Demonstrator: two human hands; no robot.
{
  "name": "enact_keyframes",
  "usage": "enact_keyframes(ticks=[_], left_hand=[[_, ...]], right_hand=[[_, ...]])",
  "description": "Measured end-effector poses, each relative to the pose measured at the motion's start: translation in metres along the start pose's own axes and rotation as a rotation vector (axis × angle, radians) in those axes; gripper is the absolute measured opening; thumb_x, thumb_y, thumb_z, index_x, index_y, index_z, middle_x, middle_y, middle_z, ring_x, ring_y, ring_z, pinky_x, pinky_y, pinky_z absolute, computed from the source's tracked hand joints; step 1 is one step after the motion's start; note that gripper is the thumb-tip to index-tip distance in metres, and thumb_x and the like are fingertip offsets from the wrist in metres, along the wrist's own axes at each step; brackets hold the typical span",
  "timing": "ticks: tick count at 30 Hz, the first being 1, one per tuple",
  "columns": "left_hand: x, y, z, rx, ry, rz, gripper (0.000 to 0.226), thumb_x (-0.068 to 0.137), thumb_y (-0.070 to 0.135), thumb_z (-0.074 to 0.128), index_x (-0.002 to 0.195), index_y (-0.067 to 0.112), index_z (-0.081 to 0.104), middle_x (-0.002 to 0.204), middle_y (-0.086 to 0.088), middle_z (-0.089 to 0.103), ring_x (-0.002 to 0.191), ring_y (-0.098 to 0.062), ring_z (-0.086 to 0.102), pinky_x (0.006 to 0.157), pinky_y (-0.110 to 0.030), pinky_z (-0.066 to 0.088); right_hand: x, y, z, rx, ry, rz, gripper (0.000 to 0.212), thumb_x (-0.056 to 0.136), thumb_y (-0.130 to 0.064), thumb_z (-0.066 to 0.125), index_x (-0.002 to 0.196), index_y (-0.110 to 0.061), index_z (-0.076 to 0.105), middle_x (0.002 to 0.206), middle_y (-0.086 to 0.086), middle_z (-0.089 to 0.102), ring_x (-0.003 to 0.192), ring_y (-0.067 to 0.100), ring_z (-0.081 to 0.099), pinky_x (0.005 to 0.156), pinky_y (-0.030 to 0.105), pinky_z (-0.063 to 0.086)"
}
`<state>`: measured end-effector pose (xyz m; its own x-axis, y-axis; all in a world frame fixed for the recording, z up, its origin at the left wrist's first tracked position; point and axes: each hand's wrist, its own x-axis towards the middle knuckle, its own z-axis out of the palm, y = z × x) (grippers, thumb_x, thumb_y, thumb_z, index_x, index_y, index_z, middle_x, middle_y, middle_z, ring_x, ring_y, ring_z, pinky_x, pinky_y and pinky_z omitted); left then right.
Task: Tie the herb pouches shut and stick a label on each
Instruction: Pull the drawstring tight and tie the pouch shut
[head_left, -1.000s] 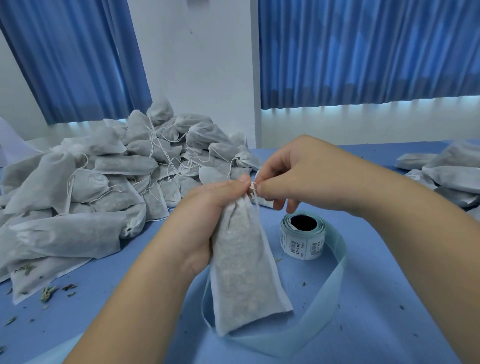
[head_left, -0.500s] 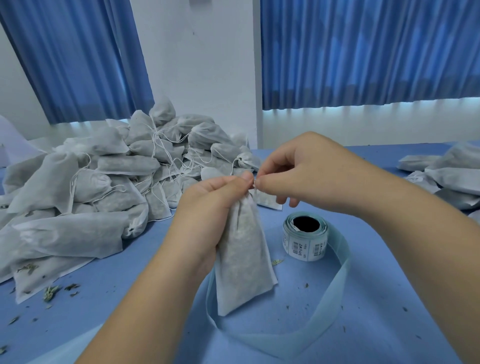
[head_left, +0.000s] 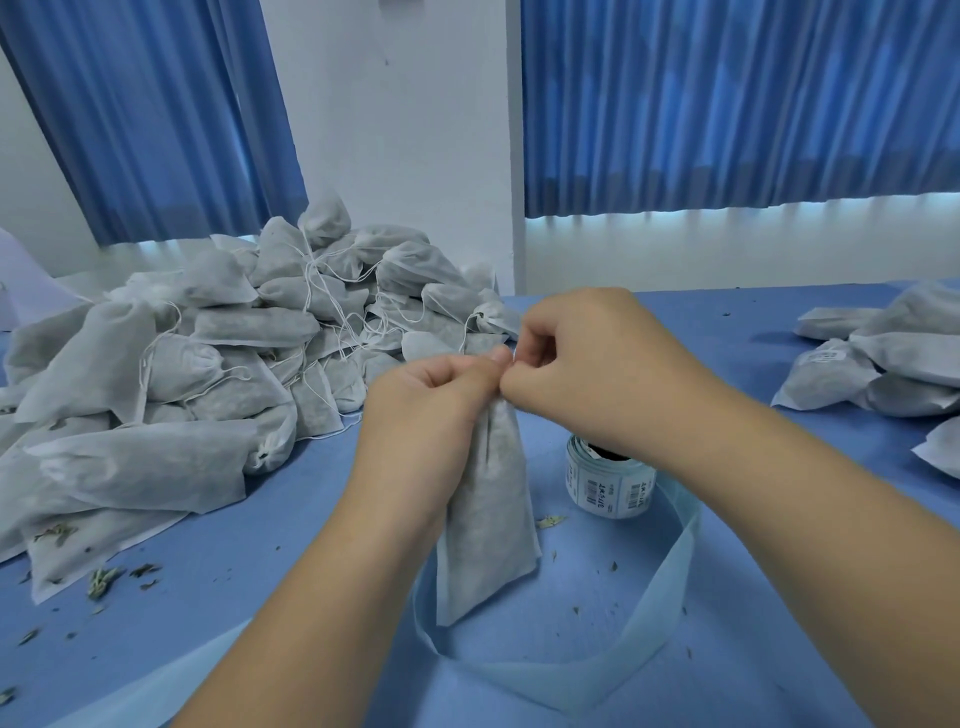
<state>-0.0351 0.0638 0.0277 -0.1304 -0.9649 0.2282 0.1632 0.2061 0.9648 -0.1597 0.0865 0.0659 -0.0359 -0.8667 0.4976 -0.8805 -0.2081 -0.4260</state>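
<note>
Nearest, a long pale-blue strip of bare label backing paper (head_left: 670, 613) is curling in a loop over the blue cloth-covered table (head_left: 260, 582). Inside that loop a white non-woven fabric pouch of dried herbs (head_left: 488, 525) is hanging upright, its lower edge seemingly brushing the table.

The left hand (head_left: 431, 400) is gripping the gathered neck, fingers curled round it and thumb up at the mouth. The right hand (head_left: 587, 364) is pinching thumb to forefinger at that same mouth, with its other fingers tucked in. The drawstring is hidden inside the pinch, so I cannot tell whether string or fabric is being held.

Just behind the pouch, a small roll of white barcode labels (head_left: 610, 488) is standing on end. Farther left a big heap of white drawstring pouches (head_left: 208, 364) is lying piled up, and at far right there is a smaller stack of flat pouches (head_left: 872, 364).

The tying step looks to be under way, and this pouch is showing no label. The next move calls for drawing the knot snug while the left hand steadies the neck, then freeing the right hand for the roll.

A second ago the pouch was hanging slantwise with its broad face showing, and a bit of string was showing between the fingertips. Now it is turning narrower and the right wrist is covering part of the roll.
</note>
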Motion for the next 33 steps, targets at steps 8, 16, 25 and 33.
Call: enact_keyframes(ticks=[8,16,25,33], left_hand=[[0.0,0.006,-0.003,0.031,-0.097,0.031,0.029,0.085,0.025,0.071,0.056,0.024,0.072,0.058,0.012,0.065,0.055,0.0,0.059,0.056,-0.014,0.045],[0.001,0.007,-0.005,-0.004,-0.124,-0.002,0.017,0.078,0.031,0.07,0.064,0.024,0.076,0.066,0.005,0.069,0.063,-0.006,0.062,0.064,-0.02,0.048],[0.0,0.006,-0.005,0.035,-0.13,0.01,0.034,0.094,0.022,0.061,0.063,0.025,0.074,0.063,0.004,0.065,0.058,-0.007,0.056,0.054,-0.015,0.046],[0.002,0.004,-0.006,0.037,-0.128,0.016,0.034,0.093,0.025,0.062,0.06,0.025,0.071,0.064,0.004,0.064,0.061,-0.008,0.057,0.058,-0.017,0.045]], right_hand=[[0.003,0.008,-0.017,0.48,-0.155,0.117,0.018,0.062,-0.027,0.061,0.063,-0.009,0.061,0.05,-0.005,0.054,0.05,0.01,0.053,0.054,0.026,0.047],[0.004,0.02,-0.022,0.552,-0.337,0.098,0.007,0.083,-0.009,0.066,0.077,-0.01,0.068,0.056,-0.008,0.059,0.054,0.007,0.057,0.056,0.018,0.049],[0.005,0.028,-0.019,0.658,-0.488,0.159,0.008,0.086,-0.015,0.067,0.091,-0.01,0.071,0.082,0.002,0.073,0.065,0.015,0.066,0.061,0.024,0.053],[0.005,0.025,-0.019,0.699,-0.412,0.175,0.013,0.084,-0.009,0.066,0.072,-0.013,0.069,0.062,0.002,0.064,0.056,0.014,0.06,0.051,0.021,0.048]])
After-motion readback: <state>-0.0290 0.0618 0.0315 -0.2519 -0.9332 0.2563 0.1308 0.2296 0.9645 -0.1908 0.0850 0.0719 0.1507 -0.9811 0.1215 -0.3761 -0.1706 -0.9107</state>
